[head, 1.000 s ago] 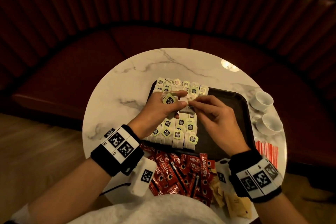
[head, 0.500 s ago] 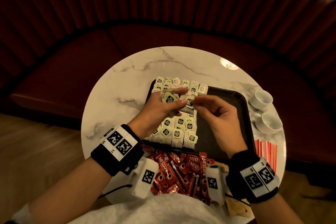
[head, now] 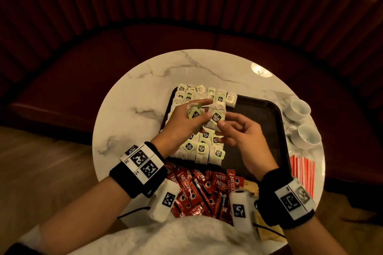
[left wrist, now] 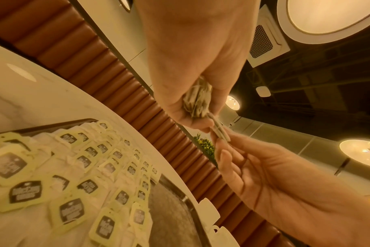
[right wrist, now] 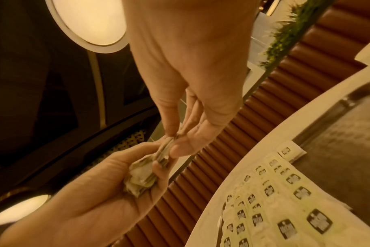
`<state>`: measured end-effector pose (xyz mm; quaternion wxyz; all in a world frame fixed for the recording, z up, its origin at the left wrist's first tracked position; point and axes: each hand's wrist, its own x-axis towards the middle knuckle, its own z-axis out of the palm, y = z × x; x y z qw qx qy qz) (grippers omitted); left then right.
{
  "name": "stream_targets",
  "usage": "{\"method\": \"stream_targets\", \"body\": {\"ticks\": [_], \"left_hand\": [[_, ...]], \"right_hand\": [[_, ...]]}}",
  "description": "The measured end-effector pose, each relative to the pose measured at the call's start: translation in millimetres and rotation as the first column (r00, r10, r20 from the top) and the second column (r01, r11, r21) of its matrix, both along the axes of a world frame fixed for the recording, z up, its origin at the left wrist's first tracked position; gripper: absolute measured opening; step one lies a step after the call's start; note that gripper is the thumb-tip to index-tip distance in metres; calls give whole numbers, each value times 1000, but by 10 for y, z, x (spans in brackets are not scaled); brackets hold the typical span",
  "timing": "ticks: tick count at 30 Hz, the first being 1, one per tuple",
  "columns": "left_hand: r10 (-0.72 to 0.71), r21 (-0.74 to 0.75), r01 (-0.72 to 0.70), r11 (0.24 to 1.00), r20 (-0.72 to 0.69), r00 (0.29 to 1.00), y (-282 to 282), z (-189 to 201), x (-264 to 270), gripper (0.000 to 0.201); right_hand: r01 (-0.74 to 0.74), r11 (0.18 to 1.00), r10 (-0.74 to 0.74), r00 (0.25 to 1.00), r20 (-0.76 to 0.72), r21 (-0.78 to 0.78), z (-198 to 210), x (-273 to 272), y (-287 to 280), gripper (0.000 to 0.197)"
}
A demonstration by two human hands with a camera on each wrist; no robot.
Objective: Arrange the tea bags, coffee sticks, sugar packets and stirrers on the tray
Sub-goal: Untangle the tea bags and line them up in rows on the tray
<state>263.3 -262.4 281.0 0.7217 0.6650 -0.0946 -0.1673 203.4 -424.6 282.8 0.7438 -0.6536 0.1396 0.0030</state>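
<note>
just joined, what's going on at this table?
A person is laying out tea bags on a dark tray on a round marble table. The left hand holds a small bunch of tea bags above the tray; the right hand pinches one tea bag at the edge of that bunch. Rows of tea bags cover the tray's left part; its right part is bare. Coffee sticks, sugar packets and stirrers lie on the table, off the tray.

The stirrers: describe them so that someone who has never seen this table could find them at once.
On the round marble table, look right of the black tray, by the table's near right edge, nearer than the two white cups. The stirrers lie there as a bundle of thin red-and-white striped sticks, unlike the broader red coffee sticks.
</note>
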Motion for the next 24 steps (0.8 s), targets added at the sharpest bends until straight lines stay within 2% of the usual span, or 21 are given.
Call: {"method": "stream_targets", "body": {"ticks": [6,12,15,19,24], "left_hand": [[78,-37,-92,995,-287,955,206,-215,38,31],[92,1,-97,995,-328,940,329,-341,28,24],[84,24,-81,996,-342,936,327,-369,5,22],[65,36,-56,998,-343,937,291,-385,-22,21],[56,35,-47,998,-357,933,265,-387,-23,25]], "right_hand": [[-31,962,-15,986,-167,-271,-364,-26,-240,18],[-154,936,-1,898,-440,-316,-809,-93,-343,17],[-204,902,7,888,-460,-381,-870,-120,-303,18],[-227,800,-27,911,-410,-555,-886,-103,-288,32],[-277,766,-21,891,-453,-580,-982,-49,-314,43]]}}
